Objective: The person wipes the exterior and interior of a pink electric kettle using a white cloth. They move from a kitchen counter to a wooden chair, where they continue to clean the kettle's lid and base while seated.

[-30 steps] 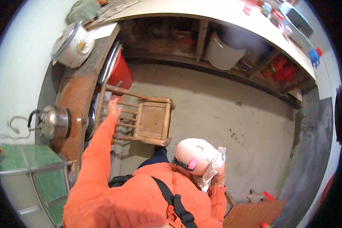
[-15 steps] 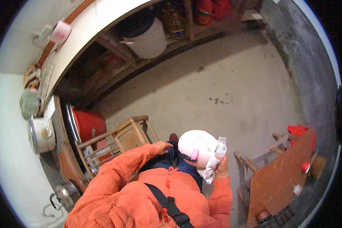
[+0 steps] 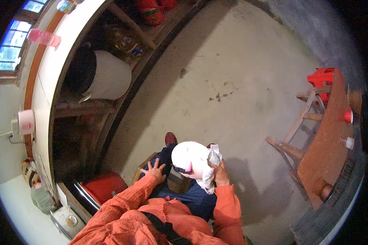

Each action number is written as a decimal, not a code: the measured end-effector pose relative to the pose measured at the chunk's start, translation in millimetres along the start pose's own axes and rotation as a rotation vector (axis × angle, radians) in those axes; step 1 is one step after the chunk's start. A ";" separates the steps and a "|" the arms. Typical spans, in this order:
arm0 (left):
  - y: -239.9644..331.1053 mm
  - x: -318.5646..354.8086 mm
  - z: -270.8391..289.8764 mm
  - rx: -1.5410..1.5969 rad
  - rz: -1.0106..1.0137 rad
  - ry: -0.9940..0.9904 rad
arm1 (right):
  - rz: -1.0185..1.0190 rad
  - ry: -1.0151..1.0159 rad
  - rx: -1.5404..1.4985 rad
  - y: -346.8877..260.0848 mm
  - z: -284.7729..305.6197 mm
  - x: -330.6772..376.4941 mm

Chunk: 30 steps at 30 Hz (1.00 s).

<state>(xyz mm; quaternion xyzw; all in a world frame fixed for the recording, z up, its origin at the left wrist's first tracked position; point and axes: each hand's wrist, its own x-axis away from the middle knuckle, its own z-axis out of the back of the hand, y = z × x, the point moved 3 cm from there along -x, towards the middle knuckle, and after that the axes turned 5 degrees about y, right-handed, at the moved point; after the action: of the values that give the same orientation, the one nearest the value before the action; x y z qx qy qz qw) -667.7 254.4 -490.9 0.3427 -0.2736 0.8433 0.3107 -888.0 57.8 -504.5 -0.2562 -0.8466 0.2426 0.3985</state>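
A rounded white and pale pink appliance [image 3: 188, 157], with a pink tab and small slots in its surface, is in front of me above my knees. A crumpled white cloth [image 3: 208, 173] lies along its right side. My right hand [image 3: 221, 174] is closed on this cloth and presses it against the appliance. To the left of the appliance, my left hand [image 3: 154, 170] rests by my thigh in dark blue trousers, fingers spread and holding nothing. What supports the appliance from below is hidden.
A brown wooden table [image 3: 325, 143] with a red cup [image 3: 348, 116] and a wooden stool frame [image 3: 304, 118] stand at right. Under the counter at left sit a white bucket [image 3: 110, 75] and a red basin [image 3: 104, 188]. Part of a wooden chair [image 3: 148, 163] shows beside my left hand.
My view has swung to the left, so the counter and a window show more. My left hand has spread its fingers. The appliance and cloth stay with my right hand.
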 end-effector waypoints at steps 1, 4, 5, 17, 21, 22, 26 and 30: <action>-0.7 1.2 10.9 -0.056 -0.010 0.022 | 0.029 -0.003 -0.087 8.1 2.4 -4.9; 12.2 -3.5 25.9 -0.143 -0.014 0.130 | 0.082 -0.002 -0.150 30.5 15.9 -17.1; 14.9 -8.1 27.6 -0.139 -0.021 0.162 | 0.061 -0.003 -0.178 25.3 11.8 -13.1; 11.8 -4.3 76.9 -0.117 -0.385 0.713 | 0.228 -0.146 0.082 3.5 22.5 -5.5; 3.9 -22.6 101.6 -0.098 -0.525 0.845 | 0.234 0.170 -0.006 22.9 9.7 1.0; 9.8 -30.3 99.7 -0.098 -0.540 0.853 | 0.287 0.156 0.085 18.5 5.2 5.3; 9.1 -60.7 95.9 -0.030 -0.696 0.891 | 0.339 0.130 0.048 11.1 -25.1 5.5; 59.3 -130.4 137.2 0.299 -0.936 0.871 | 0.444 0.145 -0.091 -13.9 -12.4 -55.6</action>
<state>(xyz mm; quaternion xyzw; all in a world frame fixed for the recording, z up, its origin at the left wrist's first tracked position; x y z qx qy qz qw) -579.4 79.1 -518.7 0.0923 0.1753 0.7095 0.6763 -850.8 15.1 -519.5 -0.4705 -0.7487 0.2667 0.3833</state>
